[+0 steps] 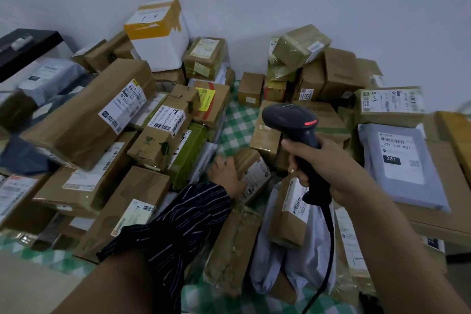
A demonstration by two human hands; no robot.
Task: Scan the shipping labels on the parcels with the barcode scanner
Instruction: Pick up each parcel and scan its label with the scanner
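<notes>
Dozens of parcels cover the bench [237, 125], which wears a green-and-white checked cloth, bare only in a strip up the middle. Near edge: both forearms enter from below; the left one has a dark striped sleeve [178, 224] bunched around the wrist. Left hand [225, 173] lies palm down on a small brown box [251, 173] at mid-bench, fingers spread over the top, touching it beside its white shipping label [257, 177]; whether it actually grips the box cannot be told. Right hand [328, 171] is wrapped tight around the handle of the black barcode scanner [298, 132], held above the parcels, head pointing away and to the left, red strip on the head showing, black cable [328, 250] hanging toward the near edge. Below the scanner: a labelled brown box [290, 214] leaning on a white poly bag [293, 262]. Right edge: grey mailer [400, 163] marked 231, lying flat on a larger carton. Left side: stacked cartons, a long brown box [84, 115] tilted on top, label facing up. Further back, centre-left: carton with a yellow sticker [205, 98]. Far right: box with handwritten 4-3 [390, 104]. Far edge against the wall: white foam box [159, 33] with yellow tape on top of the pile, green-wrapped parcel [300, 46] perched on the right-hand stack. Far left corner: black shelf [28, 46].
</notes>
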